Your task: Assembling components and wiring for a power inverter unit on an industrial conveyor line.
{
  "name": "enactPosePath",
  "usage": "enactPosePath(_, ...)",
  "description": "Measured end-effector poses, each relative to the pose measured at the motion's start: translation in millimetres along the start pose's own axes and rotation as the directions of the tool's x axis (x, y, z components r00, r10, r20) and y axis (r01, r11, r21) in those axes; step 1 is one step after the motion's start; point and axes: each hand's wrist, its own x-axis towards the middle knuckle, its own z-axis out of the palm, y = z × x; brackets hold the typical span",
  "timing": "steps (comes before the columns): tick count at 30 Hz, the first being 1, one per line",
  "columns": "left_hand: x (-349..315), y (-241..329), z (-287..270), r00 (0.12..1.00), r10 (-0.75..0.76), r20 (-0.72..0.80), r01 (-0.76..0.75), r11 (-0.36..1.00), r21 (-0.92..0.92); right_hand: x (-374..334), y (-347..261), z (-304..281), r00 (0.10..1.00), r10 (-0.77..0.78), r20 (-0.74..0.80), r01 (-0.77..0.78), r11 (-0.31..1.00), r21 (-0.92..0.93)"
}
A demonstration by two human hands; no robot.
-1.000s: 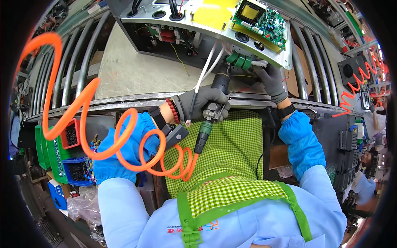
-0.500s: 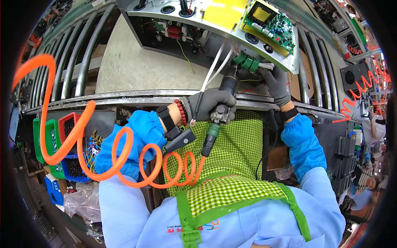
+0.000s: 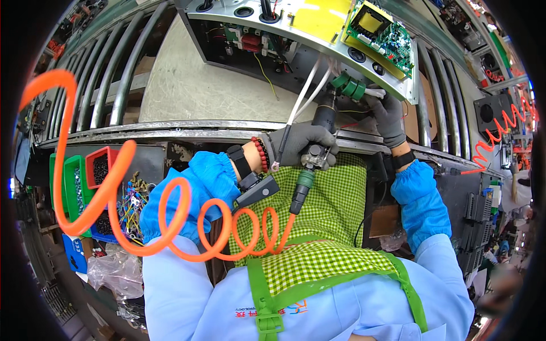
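Observation:
My left hand [image 3: 301, 141], in a grey glove, is closed around a black air driver [image 3: 325, 115] whose tip points up into the metal chassis [image 3: 318, 35]. An orange coiled hose [image 3: 170, 238] runs from the driver's green-ringed rear end. Two white cables [image 3: 307, 86] come down from the chassis, and the dark-sleeved end of one passes over my left hand. Beside the driver's tip are green ring cores [image 3: 348, 86] under the chassis edge. My right hand [image 3: 390, 120], also gloved, is closed on a white cable [image 3: 375, 92] just right of the cores; its fingertips are partly hidden.
The chassis carries a green circuit board [image 3: 384, 37] and a yellow sheet [image 3: 321, 18]. It rests on a pale board [image 3: 187, 85] over a roller conveyor [image 3: 133, 68]. At left are small parts bins [image 3: 74, 182] with screws and a clear plastic bag [image 3: 116, 273].
The whole view has shifted slightly, so everything sits a bit further right. Both hands keep their holds, and the driver's tip stays beside the green cores.

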Motion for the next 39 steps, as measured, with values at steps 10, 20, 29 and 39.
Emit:
enactPosePath(10,3.2,-1.7,-4.6,0.997,-0.043,-0.065,0.044,0.999,0.010,1.3,0.1,-3.0,0.999,-0.050,-0.003,0.049,0.992,-0.119)
enactPosePath(20,-0.1,1.9,3.9,0.997,-0.038,-0.060,0.033,0.995,-0.096,2.8,1.4,-5.9,1.000,-0.018,0.016,0.019,0.993,-0.120)
enactPosePath(29,-0.3,-0.7,5.5,0.998,0.003,-0.069,-0.006,0.999,-0.053,4.2,-2.1,-8.1,0.990,-0.125,0.057,0.135,0.959,-0.249)
enactPosePath(39,-214.0,-22.7,57.1,0.966,0.025,-0.257,0.000,0.996,0.095,6.0,-0.6,-8.0,0.984,-0.177,0.016,0.175,0.948,-0.265)
